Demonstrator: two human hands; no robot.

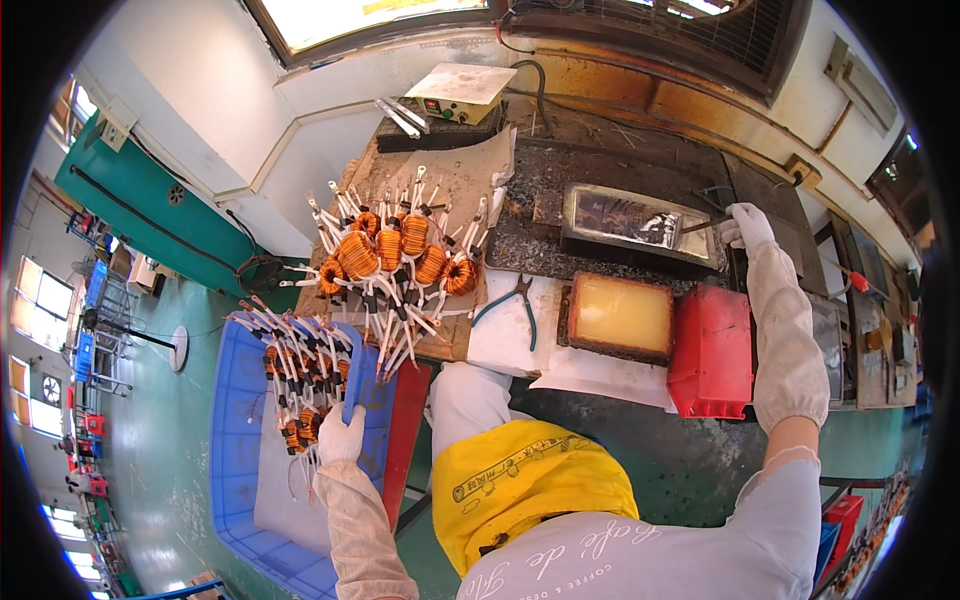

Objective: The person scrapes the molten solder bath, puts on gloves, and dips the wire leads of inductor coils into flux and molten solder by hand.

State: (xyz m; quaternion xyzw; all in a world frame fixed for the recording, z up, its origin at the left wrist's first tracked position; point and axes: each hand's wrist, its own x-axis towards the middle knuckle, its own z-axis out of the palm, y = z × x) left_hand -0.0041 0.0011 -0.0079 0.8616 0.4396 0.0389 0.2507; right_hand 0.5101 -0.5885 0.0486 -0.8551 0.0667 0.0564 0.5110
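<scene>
My right hand [747, 226], in a white glove, is closed on a thin dark strip [700, 227]. The strip's tip reaches over the shiny molten-looking metal in a rectangular solder pot [590, 247]. At the lower left, my gloved left hand [342, 436] is closed beside the inner edge of a blue plastic crate [228, 440]. It is next to an orange copper-wound toroid coil [310, 425]; what its fingers hold is hidden. More coils [290, 345] with white leads stand in the crate. Several similar coils [388, 248] are heaped on the bench's cardboard.
Teal-handled cutters [526, 313] lie on a white sheet. To their right are a dark-framed tray of yellowish solid [622, 315] and a red plastic bin [710, 350]. A control box [455, 108] stands at the back. Another tool [712, 195] lies behind the pot.
</scene>
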